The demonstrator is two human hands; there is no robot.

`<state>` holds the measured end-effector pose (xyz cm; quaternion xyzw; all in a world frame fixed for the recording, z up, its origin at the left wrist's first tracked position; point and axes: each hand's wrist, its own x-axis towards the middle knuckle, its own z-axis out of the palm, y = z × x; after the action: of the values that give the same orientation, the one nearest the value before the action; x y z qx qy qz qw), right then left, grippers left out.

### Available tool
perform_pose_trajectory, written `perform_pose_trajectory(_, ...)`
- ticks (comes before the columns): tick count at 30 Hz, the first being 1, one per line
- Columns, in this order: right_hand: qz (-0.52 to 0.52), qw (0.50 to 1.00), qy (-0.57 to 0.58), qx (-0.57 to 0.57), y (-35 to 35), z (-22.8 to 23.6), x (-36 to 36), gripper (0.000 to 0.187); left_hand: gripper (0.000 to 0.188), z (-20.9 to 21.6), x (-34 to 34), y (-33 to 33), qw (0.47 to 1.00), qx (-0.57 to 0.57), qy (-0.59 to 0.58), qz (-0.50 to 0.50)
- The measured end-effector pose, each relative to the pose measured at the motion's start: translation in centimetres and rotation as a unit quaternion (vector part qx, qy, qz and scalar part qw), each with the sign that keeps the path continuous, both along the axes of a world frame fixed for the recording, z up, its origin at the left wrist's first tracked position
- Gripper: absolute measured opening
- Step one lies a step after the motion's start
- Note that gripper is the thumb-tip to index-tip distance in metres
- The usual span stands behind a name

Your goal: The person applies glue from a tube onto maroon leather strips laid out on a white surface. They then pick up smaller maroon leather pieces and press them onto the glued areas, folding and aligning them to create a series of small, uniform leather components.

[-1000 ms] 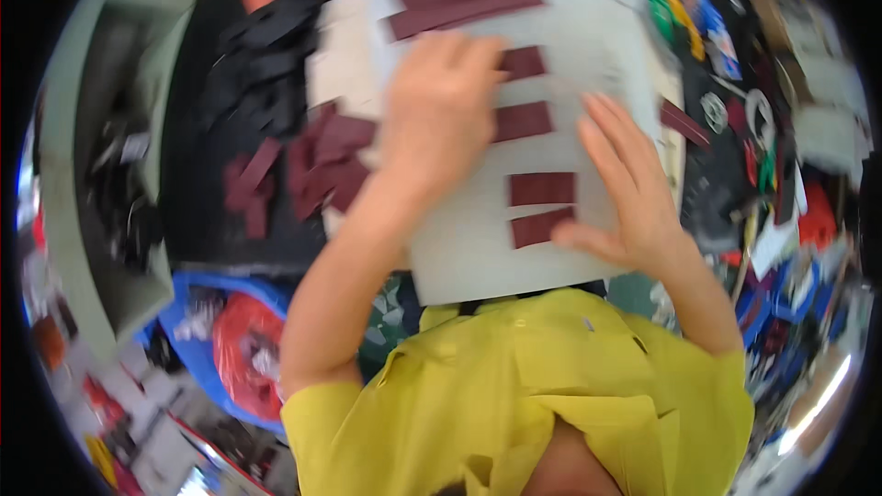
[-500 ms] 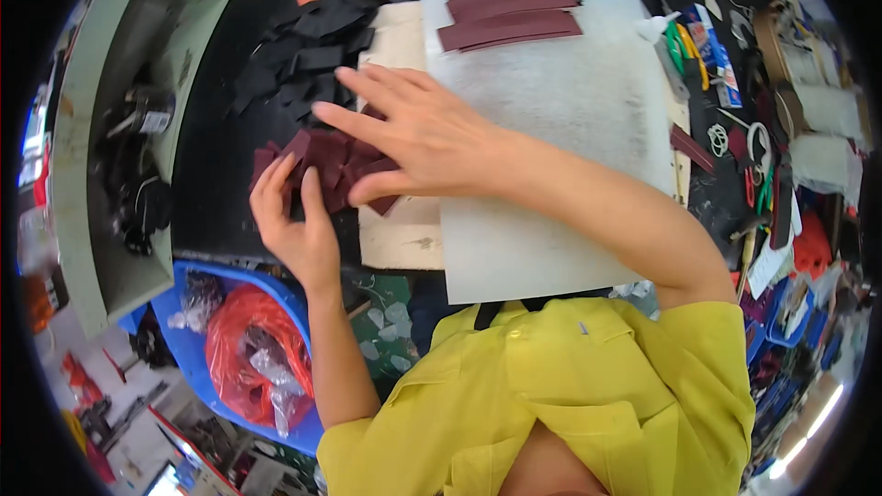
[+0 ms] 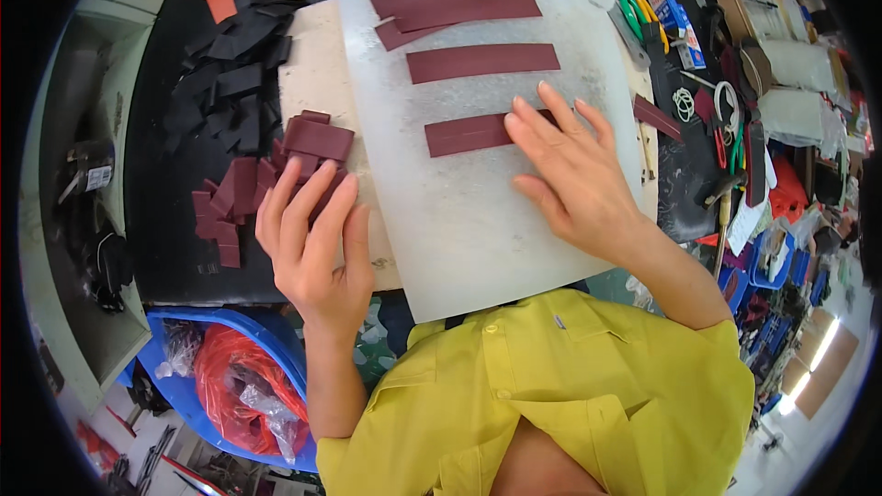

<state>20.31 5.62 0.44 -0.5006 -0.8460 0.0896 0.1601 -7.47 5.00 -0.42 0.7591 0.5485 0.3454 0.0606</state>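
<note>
My right hand point(image 3: 581, 182) lies over the pale sheet point(image 3: 487, 230), fingers stretched out at the right end of a maroon strip point(image 3: 467, 136), partly covering it. No grip on the strip shows. A second maroon strip point(image 3: 482, 63) lies flat farther up the sheet, and several overlapping ones point(image 3: 459, 5) lie at its far end. My left hand point(image 3: 317, 243) is open, fingers apart, at the near edge of a heap of short folded maroon pieces point(image 3: 241, 188). Its fingertips overlap a small stack of these pieces point(image 3: 317, 140); whether they touch it I cannot tell.
Black pieces point(image 3: 225, 83) are heaped at the back left. A cream board point(image 3: 322, 55) lies under the sheet. Tools with green and yellow handles point(image 3: 648, 18) lie right of it. A blue bin point(image 3: 294, 340) with red plastic stands at the near left, beside a grey metal trough point(image 3: 69, 220).
My right hand has moved right, from the maroon heap to the sheet. Two maroon strips now lie separately below the far group. The view has shifted, and a small stack shows by my left fingers.
</note>
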Motion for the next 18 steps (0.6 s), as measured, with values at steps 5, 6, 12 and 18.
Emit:
perform_pose_trajectory(5, 0.026, 0.997, 0.013, 0.071, 0.8, -1.0, 1.8, 0.040, 0.029, 0.6, 3.0, 4.6, 0.994, -0.030, -0.016, -0.104)
perform_pose_trajectory(6, 0.047, 0.996, 0.001, 0.076, 0.7, -1.0, 1.9, 0.039, 0.030, 0.7, 3.6, 5.6, 0.992, -0.026, -0.009, -0.122)
perform_pose_trajectory(12, 0.099, 0.993, 0.067, 0.021, -1.9, -0.3, 2.8, 0.032, 0.043, -0.1, 6.1, 8.7, 0.968, -0.019, 0.127, -0.214)
perform_pose_trajectory(18, 0.049, 0.990, 0.126, 0.043, 3.1, 1.4, 3.9, 0.022, 0.063, 0.1, 7.1, 3.6, 0.962, -0.124, 0.128, -0.208)
